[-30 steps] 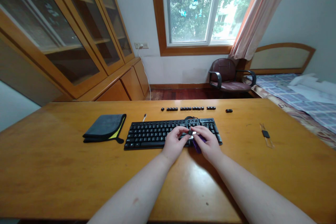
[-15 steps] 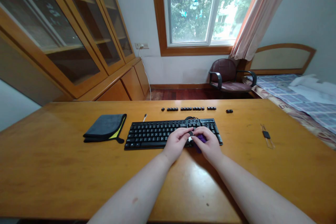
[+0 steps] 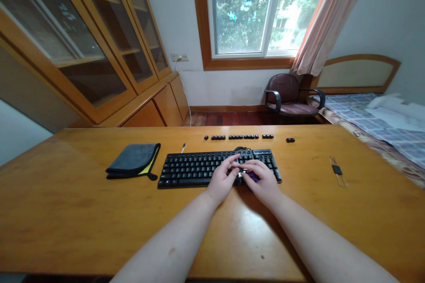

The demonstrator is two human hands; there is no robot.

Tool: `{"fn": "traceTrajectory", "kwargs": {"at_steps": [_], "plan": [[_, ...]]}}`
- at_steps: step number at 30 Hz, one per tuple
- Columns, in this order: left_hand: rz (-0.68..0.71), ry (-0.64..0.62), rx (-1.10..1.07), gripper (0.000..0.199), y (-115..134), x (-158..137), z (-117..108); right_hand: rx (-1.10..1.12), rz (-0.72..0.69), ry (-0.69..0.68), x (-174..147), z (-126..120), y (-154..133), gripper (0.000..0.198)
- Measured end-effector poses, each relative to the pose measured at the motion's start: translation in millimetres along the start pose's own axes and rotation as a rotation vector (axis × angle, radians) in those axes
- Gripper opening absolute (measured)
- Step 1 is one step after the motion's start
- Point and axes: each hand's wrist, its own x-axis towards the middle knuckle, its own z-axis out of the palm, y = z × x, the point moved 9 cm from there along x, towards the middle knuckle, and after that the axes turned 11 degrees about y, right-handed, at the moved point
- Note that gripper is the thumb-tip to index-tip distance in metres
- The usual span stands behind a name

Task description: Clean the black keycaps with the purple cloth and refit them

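Note:
A black keyboard (image 3: 190,169) lies on the wooden desk, with both my hands over its right part. My right hand (image 3: 265,181) is closed, its fingertips bent towards my left hand. Under its fingers shows a dark purple thing (image 3: 253,177), mostly covered, whose kind I cannot make out. Between the two hands a small white piece (image 3: 241,173) is pinched, too small to name. My left hand (image 3: 223,180) has its thumb and fingers curled at the near side of that piece, the index finger raised a little.
Loose black keycaps (image 3: 236,137) stand in a row behind the keyboard, with two more keycaps (image 3: 290,140) farther right. A small brush (image 3: 183,147) and a folded grey cloth (image 3: 133,159) lie left. A keycap puller (image 3: 337,170) with wire loops lies right.
The fingers of my left hand have loosened and lifted slightly, and those of my right hand have straightened a little over the purple thing. Objects on the desk stay put.

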Motion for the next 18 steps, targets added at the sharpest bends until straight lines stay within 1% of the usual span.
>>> {"fn": "traceTrajectory", "kwargs": {"at_steps": [3, 5, 7, 8, 10, 12, 14, 16, 18], "plan": [[0.041, 0.003, 0.027, 0.039, 4, 0, -1, -0.064, -0.058, -0.002, -1, 0, -8, 0.020], [0.069, 0.009, 0.064, 0.040, 7, -1, -2, -0.111, -0.095, -0.003, 3, -5, -18, 0.018], [0.095, 0.023, 0.132, 0.039, 10, -1, -4, -0.174, -0.114, -0.029, 13, -13, -26, 0.017], [0.106, 0.026, 0.172, 0.039, 11, -1, -4, -0.214, -0.109, -0.022, 21, -21, -29, 0.018], [0.125, 0.017, 0.251, 0.038, 13, -1, -4, -0.291, -0.076, -0.031, 41, -38, -26, 0.019], [0.142, -0.011, 0.311, 0.037, 14, -2, -1, -0.358, -0.028, -0.063, 61, -52, -12, 0.018], [0.170, -0.034, 0.352, 0.035, 16, -2, 1, -0.384, 0.060, -0.124, 73, -59, 15, 0.016], [0.193, -0.053, 0.376, 0.033, 18, -3, 3, -0.328, 0.207, -0.180, 75, -60, 50, 0.018], [0.200, -0.063, 0.387, 0.032, 18, -4, 4, -0.236, 0.342, -0.179, 71, -59, 81, 0.021]]}}
